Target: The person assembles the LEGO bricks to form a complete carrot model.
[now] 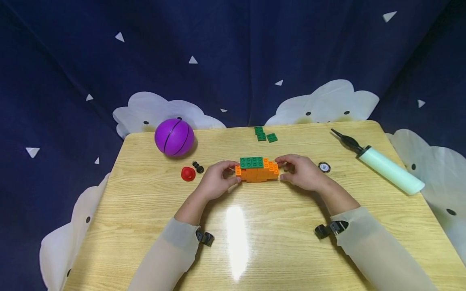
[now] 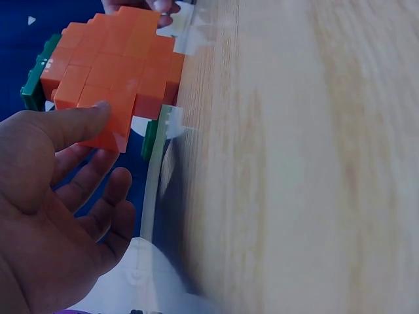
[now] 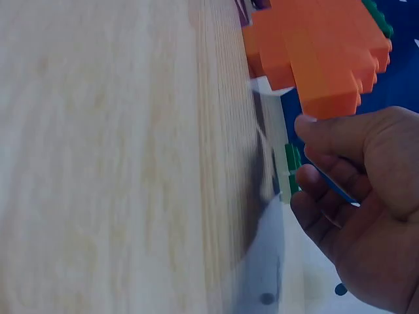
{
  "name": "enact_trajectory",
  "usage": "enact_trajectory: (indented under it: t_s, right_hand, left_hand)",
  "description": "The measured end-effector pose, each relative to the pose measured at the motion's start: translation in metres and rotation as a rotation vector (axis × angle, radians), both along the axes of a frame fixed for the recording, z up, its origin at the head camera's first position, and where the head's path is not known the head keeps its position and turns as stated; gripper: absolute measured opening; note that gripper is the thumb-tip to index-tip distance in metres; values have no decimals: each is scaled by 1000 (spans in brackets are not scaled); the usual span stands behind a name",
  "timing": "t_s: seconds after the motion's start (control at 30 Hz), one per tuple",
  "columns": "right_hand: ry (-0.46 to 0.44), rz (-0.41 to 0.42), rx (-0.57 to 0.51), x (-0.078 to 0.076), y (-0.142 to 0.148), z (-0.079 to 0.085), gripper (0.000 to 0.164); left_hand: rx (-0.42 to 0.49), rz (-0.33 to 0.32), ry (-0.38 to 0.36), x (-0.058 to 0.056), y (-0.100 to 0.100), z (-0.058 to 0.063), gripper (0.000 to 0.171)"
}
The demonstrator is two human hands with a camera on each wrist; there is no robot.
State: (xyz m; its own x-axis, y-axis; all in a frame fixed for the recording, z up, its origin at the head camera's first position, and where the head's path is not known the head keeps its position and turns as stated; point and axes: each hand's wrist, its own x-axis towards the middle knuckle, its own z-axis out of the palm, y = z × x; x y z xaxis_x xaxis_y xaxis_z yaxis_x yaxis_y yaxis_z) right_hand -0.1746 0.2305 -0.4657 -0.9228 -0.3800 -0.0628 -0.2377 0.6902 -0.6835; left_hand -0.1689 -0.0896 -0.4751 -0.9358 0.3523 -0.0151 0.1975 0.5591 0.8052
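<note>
A stepped build of orange toy bricks (image 1: 256, 174) stands on the table, with green bricks (image 1: 251, 162) along its top left. My left hand (image 1: 217, 180) pinches its left end. In the left wrist view the thumb (image 2: 88, 124) lies on the orange face, with fingers behind. At the other end, my right hand (image 1: 303, 171) has loosely bent fingers, the fingertips right at the bricks. The right wrist view shows the right thumb (image 3: 337, 134) close below the orange end brick (image 3: 327, 98).
Loose green bricks (image 1: 261, 136) lie behind the build. On the left are a purple ball (image 1: 174, 137), a small red hat-shaped piece (image 1: 188, 173) and a black chess pawn (image 1: 198, 167). A poker chip (image 1: 324, 167) and a hand pump (image 1: 389, 169) lie to the right.
</note>
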Motion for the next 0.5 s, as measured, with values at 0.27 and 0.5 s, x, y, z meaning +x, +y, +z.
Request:
enact_trajectory:
  t_s: [0.27,0.5]
  right_hand:
    - [65,-61,34,-15,2,-8,38]
    - [96,-105,48,-29,-3,-12,36]
  left_hand:
    - [-9,4,4,0,0,1,45]
    - [-13,4,6,1,0,1,46]
